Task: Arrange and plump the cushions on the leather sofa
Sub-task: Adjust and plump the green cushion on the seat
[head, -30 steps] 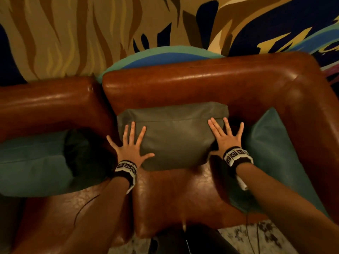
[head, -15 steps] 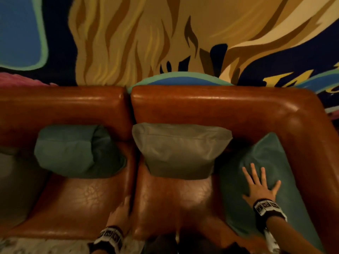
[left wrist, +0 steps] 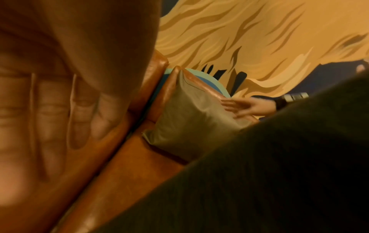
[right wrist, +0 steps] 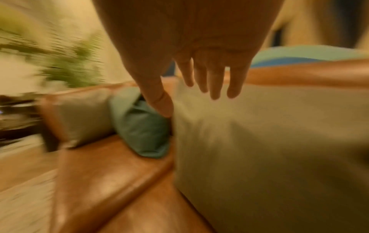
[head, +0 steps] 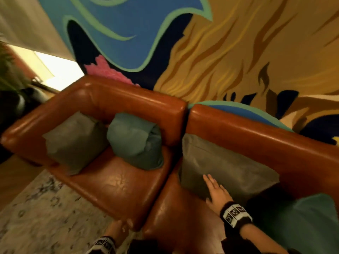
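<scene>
1. The leather sofa [head: 117,186] is glossy reddish-brown, in two sections that meet at a seam; its back stands against a painted mural wall [head: 256,52] of tan, blue, green and pink shapes.
2. Four cushions sit on it. A grey-olive cushion [head: 225,167] leans upright against the back of the right section, smooth and full. A teal cushion [head: 300,222] lies at the far right, partly hidden behind the right forearm.
3. On the left section, a folded, crumpled teal cushion [head: 135,142] slumps against the back, and a second grey-olive cushion [head: 75,142] leans in the corner just beside it.
4. A pale patterned rug [head: 42,213] covers the floor before the sofa; a plant [head: 9,74] stands at the far left.
5. The right hand [head: 216,193] lies flat on the lower front of the grey-olive cushion, fingers straight and together, holding nothing.
6. The left hand [head: 119,226] rests at the front edge of the left seat, fingers [left wrist: 52,110] extended against the leather, holding nothing.
7. Compared with half a second ago, the right hand has left the far-right teal cushion for the grey-olive one, and the view has swung left to show the sofa's left end.
8. The wristbands [head: 235,214] carry black-and-white square markers; no words are readable.
</scene>
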Motion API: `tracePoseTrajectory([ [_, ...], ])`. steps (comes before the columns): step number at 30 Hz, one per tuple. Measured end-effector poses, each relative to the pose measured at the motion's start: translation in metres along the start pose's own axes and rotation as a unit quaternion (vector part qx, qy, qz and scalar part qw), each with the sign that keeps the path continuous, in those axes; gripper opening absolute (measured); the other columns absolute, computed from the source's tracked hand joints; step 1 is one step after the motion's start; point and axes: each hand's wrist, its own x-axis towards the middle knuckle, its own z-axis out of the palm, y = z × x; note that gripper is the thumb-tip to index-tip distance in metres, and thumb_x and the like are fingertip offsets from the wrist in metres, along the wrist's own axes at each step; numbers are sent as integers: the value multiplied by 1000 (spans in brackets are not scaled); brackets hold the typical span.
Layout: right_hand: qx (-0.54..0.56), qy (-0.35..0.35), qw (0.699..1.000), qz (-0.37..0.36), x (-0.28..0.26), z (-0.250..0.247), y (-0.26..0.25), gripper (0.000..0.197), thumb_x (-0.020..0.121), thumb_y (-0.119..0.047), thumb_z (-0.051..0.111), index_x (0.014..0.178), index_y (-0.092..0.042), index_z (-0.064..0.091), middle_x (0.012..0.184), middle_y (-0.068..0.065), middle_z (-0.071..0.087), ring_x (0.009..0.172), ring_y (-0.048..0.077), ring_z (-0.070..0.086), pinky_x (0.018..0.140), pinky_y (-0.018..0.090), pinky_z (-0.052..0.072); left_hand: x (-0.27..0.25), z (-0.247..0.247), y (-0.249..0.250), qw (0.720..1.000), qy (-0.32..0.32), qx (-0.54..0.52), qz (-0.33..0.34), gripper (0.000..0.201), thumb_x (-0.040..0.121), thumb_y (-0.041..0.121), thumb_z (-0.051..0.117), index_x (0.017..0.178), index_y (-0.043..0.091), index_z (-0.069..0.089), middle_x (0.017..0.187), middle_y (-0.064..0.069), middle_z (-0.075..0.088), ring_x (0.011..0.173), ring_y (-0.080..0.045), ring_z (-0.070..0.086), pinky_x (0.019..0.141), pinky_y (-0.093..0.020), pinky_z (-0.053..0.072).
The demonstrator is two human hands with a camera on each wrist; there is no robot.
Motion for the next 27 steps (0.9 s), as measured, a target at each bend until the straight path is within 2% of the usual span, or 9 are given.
tracePoseTrajectory([
  [4, -5, 10, 996, -83, 45, -23, -77, 88, 90, -26, 51, 152, -15, -9, 162, 4, -1, 148, 18, 12, 119, 33, 16, -57, -57, 27, 997, 0, -70, 21, 28, 92, 21, 48, 112, 13, 66, 96, -8, 70, 91, -24, 68, 67, -22, 43],
  [7, 7, 23, 993, -118, 79, -37, -132, 85, 91, -26, 52, 153, -13, -6, 162, 6, 5, 148, 20, 16, 118, 32, 19, -47, -80, 19, 995, -7, -92, 28, 28, 90, 20, 50, 107, 6, 68, 99, -11, 72, 82, -17, 65, 65, -20, 44],
  [10, 12, 25, 992, -123, 115, -46, -182, 82, 92, -27, 53, 153, -16, 0, 160, 8, 13, 144, 25, 26, 115, 35, 27, -17, -104, -1, 997, 11, -79, 21, 28, 91, 17, 51, 110, 4, 67, 110, -14, 70, 94, -25, 66, 77, -28, 50],
  [13, 25, 26, 994, -101, 160, -48, -223, 78, 91, -27, 54, 153, -16, 7, 158, 9, 20, 139, 29, 34, 111, 37, 34, 24, -146, -18, 997, 49, -50, 31, 29, 92, 23, 54, 115, 9, 64, 116, -11, 67, 103, -25, 63, 89, -31, 48],
  [16, 61, 34, 996, -50, 210, -45, -252, 78, 90, -28, 57, 152, -14, 13, 155, 12, 27, 133, 31, 42, 108, 37, 39, 79, -205, -23, 996, 15, -42, 75, 16, 91, 14, 52, 98, 14, 66, 93, -6, 66, 81, -18, 60, 80, -32, 52],
  [19, 140, 53, 988, 45, 262, -40, -272, 80, 88, -27, 61, 152, -11, 16, 152, 14, 34, 132, 31, 44, 108, 34, 38, 153, -268, -29, 992, 11, 1, 124, 16, 86, 16, 53, 94, 13, 67, 93, -5, 69, 85, -25, 67, 77, -34, 53],
  [23, 298, 123, 921, 220, 324, -33, -286, 87, 88, -28, 64, 153, -10, 8, 144, 18, 46, 129, 33, 48, 106, 35, 39, 216, -349, -13, 971, 138, -53, 187, 18, 86, 22, 56, 102, 22, 63, 108, -8, 67, 106, -32, 62, 88, -41, 49],
  [25, 383, 162, 864, 286, 344, -28, -290, 83, 89, -29, 63, 153, -10, 12, 148, 15, 41, 135, 30, 42, 108, 33, 33, 236, -384, 3, 957, 225, -45, 178, 29, 91, 31, 54, 116, 20, 61, 118, -8, 62, 116, -33, 51, 94, -46, 41],
  [27, 462, 198, 799, 329, 353, -24, -294, 74, 90, -32, 62, 150, -11, 24, 150, 12, 40, 137, 28, 39, 110, 32, 29, 257, -402, 21, 953, 225, -91, 181, 40, 96, 36, 48, 128, 14, 56, 129, -12, 57, 124, -35, 45, 99, -47, 37],
])
